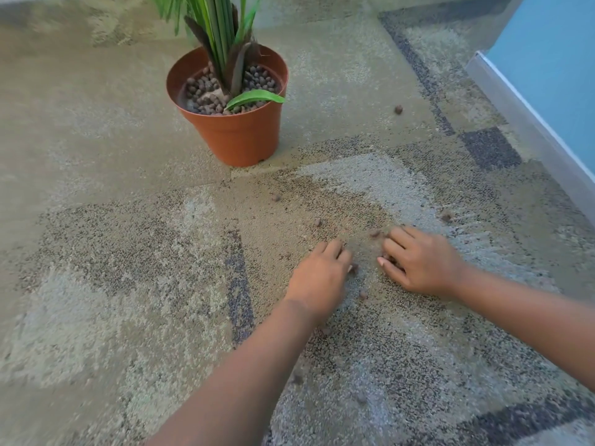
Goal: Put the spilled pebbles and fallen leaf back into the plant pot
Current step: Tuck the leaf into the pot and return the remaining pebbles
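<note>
A terracotta plant pot (pixel 240 136) stands on the carpet at upper centre, filled with brown pebbles around green stems. A loose green leaf (pixel 256 97) lies on the pebbles at the pot's right rim. Several brown pebbles are scattered on the carpet: one (pixel 398 109) right of the pot, one (pixel 446 216) farther right, one (pixel 363 294) between my hands. My left hand (pixel 317 276) rests palm down on the carpet with fingers curled beside a pebble (pixel 353 268). My right hand (pixel 418 260) is curled over a few pebbles gathered under its fingers.
Patterned grey and beige carpet covers the floor. A blue wall with a grey skirting board (pixel 528 123) runs along the right side. More pebbles lie near my left forearm (pixel 297 378).
</note>
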A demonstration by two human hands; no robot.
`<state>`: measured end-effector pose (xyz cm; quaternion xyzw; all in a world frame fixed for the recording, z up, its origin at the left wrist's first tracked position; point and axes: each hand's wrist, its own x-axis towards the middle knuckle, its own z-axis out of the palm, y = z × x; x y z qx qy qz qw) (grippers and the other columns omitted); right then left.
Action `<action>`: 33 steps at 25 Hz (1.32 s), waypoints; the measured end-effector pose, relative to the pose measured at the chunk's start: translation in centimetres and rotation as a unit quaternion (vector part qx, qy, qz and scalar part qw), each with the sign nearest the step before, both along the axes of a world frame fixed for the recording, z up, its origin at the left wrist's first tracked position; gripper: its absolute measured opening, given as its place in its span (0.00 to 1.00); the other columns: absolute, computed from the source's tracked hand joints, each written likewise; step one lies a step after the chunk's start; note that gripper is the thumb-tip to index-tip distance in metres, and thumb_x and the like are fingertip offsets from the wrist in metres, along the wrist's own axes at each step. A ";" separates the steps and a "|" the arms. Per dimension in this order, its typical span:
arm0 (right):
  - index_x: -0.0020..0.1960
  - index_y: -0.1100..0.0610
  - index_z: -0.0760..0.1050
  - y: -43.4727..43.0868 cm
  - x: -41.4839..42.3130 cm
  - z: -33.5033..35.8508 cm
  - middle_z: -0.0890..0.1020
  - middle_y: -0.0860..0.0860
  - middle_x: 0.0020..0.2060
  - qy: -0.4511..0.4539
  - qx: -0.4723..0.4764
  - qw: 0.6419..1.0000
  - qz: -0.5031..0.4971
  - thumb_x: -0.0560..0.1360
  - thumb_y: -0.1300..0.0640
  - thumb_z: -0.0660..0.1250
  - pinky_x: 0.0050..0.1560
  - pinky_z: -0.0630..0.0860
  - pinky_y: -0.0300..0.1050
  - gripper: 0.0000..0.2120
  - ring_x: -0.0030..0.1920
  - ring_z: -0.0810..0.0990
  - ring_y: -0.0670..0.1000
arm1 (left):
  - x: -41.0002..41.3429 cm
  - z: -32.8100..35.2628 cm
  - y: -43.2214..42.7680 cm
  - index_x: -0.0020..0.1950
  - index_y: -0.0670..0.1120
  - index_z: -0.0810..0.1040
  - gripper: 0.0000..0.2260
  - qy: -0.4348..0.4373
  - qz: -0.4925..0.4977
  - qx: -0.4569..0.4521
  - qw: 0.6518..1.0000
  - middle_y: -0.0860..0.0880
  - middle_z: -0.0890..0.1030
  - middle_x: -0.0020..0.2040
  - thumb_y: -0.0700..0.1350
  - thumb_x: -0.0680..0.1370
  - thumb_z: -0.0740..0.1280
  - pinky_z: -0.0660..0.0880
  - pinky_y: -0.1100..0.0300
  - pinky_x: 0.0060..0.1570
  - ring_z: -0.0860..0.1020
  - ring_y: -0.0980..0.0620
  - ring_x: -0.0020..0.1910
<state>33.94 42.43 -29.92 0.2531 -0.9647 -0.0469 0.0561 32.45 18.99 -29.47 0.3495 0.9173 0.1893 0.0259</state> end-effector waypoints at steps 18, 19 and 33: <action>0.32 0.57 0.71 -2.7 -2.1 2.6 0.75 0.49 0.22 -0.193 -0.304 0.888 -0.286 0.80 0.46 0.54 0.16 0.62 0.30 0.23 0.15 0.67 0.40 | 2.7 1.1 -1.7 0.52 0.40 0.84 0.07 -0.193 0.253 0.187 0.929 0.47 0.86 0.43 0.41 0.78 0.68 0.80 0.66 0.36 0.81 0.56 0.36; 0.30 0.58 0.70 -2.8 -2.9 3.2 0.76 0.49 0.21 -0.233 -0.416 0.809 -0.344 0.80 0.47 0.57 0.16 0.63 0.32 0.23 0.16 0.67 0.41 | 2.4 1.6 -1.8 0.51 0.43 0.84 0.07 -0.299 0.339 0.253 0.855 0.50 0.86 0.40 0.42 0.77 0.69 0.78 0.68 0.32 0.80 0.59 0.31; 0.35 0.62 0.74 -9.7 -3.5 3.7 0.75 0.57 0.29 -0.635 -0.518 0.387 -0.424 0.70 0.56 0.60 0.14 0.65 0.37 0.11 0.23 0.68 0.50 | -2.2 6.6 -8.4 0.51 0.34 0.75 0.15 -0.465 0.337 0.778 0.256 0.33 0.82 0.49 0.32 0.68 0.55 0.82 0.51 0.48 0.83 0.38 0.49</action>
